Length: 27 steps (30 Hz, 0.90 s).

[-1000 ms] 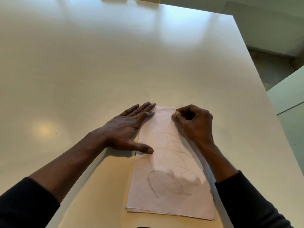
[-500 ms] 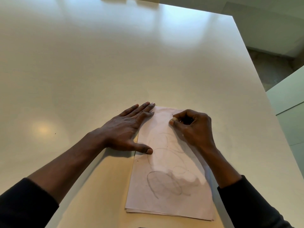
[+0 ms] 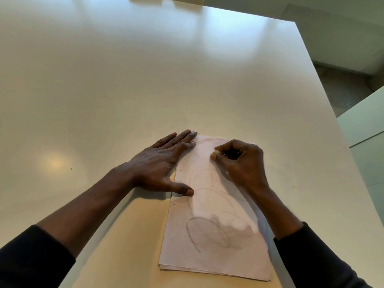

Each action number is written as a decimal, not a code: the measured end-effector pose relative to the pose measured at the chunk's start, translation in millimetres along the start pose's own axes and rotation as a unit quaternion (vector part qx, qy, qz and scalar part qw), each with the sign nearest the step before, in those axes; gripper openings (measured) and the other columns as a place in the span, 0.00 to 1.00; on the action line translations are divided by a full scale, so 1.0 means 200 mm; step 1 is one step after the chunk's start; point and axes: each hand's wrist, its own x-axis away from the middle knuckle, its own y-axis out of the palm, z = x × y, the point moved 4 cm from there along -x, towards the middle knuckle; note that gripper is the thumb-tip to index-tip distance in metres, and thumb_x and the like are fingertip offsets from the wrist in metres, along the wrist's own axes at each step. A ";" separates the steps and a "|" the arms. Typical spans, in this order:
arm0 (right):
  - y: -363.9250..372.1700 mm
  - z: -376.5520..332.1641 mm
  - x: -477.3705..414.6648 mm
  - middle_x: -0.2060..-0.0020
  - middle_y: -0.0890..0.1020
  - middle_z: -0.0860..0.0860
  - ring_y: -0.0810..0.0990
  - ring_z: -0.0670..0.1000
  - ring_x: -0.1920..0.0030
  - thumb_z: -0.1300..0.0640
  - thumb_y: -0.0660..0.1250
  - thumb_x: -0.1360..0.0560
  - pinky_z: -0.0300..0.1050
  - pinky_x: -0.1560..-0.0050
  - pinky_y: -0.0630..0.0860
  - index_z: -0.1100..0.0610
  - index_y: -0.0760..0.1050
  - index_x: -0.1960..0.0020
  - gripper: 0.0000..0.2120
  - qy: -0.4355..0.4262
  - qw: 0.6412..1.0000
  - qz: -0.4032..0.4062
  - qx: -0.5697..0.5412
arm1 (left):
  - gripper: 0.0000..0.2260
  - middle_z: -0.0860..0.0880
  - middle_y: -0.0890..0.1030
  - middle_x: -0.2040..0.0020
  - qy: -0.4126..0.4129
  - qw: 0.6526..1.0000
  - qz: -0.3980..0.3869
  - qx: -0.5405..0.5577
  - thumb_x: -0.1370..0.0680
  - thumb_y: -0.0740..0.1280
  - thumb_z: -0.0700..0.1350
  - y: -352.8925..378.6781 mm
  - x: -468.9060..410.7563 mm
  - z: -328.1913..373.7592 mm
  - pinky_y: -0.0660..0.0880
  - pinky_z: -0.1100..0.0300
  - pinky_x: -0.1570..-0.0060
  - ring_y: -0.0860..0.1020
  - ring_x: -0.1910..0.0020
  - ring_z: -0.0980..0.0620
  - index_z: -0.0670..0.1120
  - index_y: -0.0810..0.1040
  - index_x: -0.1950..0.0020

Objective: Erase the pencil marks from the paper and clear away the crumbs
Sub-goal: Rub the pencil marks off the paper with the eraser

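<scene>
Comparing the present head view with the two views before it shows one change: the right hand [image 3: 243, 163] has shifted a little to the left and toward the person across the far end of the paper [image 3: 216, 265]. It has moved from near the far right corner onto the sheet's upper middle.

**Right hand.** The fingers are curled, and the thumb and forefinger pinch a small pale object, taken to be the eraser [image 3: 217, 152]. The eraser is pressed against the sheet. Most of it is hidden inside the grip.

**Left hand.** The left hand [image 3: 158, 163] has not moved. It lies flat with straight fingers along the paper's left edge, its thumb tip on the sheet, pinning the sheet to the white table [image 3: 145, 80].

**Work item.** The paper lies lengthwise in front of the person, between the two hands. More sheet edges show beneath it at the near end.
- Far half: only faint loops [image 3: 204, 177] remain.
- Near half: the dark pencil scribble [image 3: 207, 233] stands at full strength.

**Meaning for the task.** The short shift reads as one rubbing stroke in a pass over the far zone, which is judged nearly clean. The heaviest marks have not yet been treated, so erasing is judged less than half complete. A few dark specks show on and beside the sheet. They are too small to confirm as crumbs, and clearing has not begun.
</scene>
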 end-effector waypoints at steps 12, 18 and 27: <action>0.00 0.00 -0.02 0.60 0.88 0.43 0.87 0.45 0.60 0.57 0.84 0.30 0.41 0.54 0.85 0.53 0.88 0.54 0.07 0.017 1.000 -0.026 0.001 | 0.59 0.57 0.33 0.13 -0.002 1.000 -0.005 0.001 0.27 0.65 0.81 -0.01 0.00 0.01 0.38 0.54 0.14 0.30 0.16 0.62 0.49 0.45 0.11; -0.04 0.02 -0.01 0.60 0.88 0.43 0.86 0.44 0.60 0.58 0.84 0.30 0.40 0.54 0.84 0.53 0.88 0.54 0.07 0.022 1.000 0.005 0.004 | 0.58 0.57 0.32 0.13 -0.001 1.000 -0.007 -0.007 0.27 0.64 0.81 -0.02 0.01 0.01 0.38 0.53 0.13 0.30 0.16 0.61 0.48 0.44 0.11; -0.02 0.00 0.01 0.59 0.89 0.44 0.87 0.45 0.59 0.58 0.84 0.31 0.40 0.54 0.84 0.54 0.88 0.54 0.07 0.020 0.999 -0.025 -0.013 | 0.59 0.57 0.32 0.13 -0.001 1.000 -0.013 -0.003 0.27 0.65 0.81 -0.01 0.01 0.01 0.38 0.53 0.13 0.30 0.16 0.61 0.49 0.44 0.11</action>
